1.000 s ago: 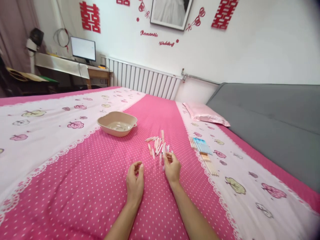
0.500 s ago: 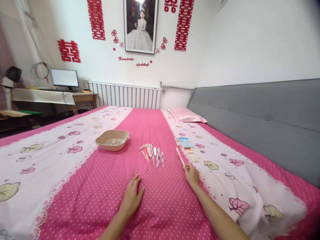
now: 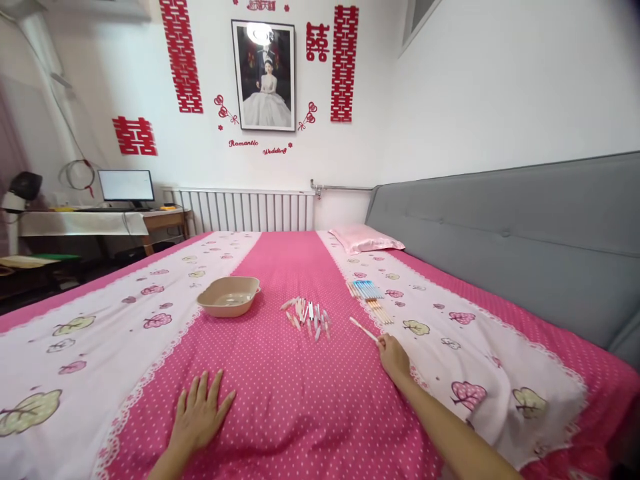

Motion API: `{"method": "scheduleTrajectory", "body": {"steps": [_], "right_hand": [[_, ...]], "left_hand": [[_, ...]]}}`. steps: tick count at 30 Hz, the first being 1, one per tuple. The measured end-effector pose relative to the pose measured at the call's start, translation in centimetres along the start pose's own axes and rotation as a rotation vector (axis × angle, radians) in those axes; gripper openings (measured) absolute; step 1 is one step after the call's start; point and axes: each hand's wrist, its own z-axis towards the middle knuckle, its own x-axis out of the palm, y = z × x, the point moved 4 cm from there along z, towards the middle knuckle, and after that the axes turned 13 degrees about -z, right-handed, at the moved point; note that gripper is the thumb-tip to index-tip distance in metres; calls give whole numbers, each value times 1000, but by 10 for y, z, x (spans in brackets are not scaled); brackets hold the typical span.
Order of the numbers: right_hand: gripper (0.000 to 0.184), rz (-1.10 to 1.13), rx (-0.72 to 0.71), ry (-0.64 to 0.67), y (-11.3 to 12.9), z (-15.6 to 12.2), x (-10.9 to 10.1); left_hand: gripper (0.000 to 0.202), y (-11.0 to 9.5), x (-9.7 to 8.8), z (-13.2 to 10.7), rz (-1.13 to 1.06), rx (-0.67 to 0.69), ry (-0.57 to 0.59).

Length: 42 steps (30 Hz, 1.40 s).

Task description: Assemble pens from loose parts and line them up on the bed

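Observation:
My right hand (image 3: 394,357) pinches the near end of a slim, pale pink pen-like stick (image 3: 364,329), which points up and to the left over the bedspread. My left hand (image 3: 199,408) lies flat on the pink dotted cloth with its fingers spread, holding nothing. Ahead, between the hands, is a loose pile of short pink and white pens (image 3: 309,317). Beyond my right hand, a row of blue pens (image 3: 367,289) lies side by side, with a group of yellowish sticks (image 3: 380,311) just nearer. The exact kind of these sticks is too small to tell.
A beige plastic basin (image 3: 227,310) stands left of the pile. Farther back is a pink pillow (image 3: 365,239) beside the grey padded headboard (image 3: 505,220). A desk with a monitor (image 3: 126,185) stands at the far left, near a white radiator (image 3: 245,212).
My left hand has moved left and nearer, and its fingers have spread flat. My right hand still holds the stick, now tilted lower to the left. The view has tipped up.

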Motion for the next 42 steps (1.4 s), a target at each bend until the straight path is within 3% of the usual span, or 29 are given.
{"method": "scheduleTrajectory", "body": {"steps": [7,25,42], "right_hand": [[21,-57,-9,-10,1,-2,-1],[21,-70,-12,-62,3,-2,2],[22,-35,1,-105,3,-8,-6]], "left_hand": [[83,1,4,6,25,-46,70],[88,7,9,21,-55,-113,97],[83,-4,2,13,-18,-97,146]]}}
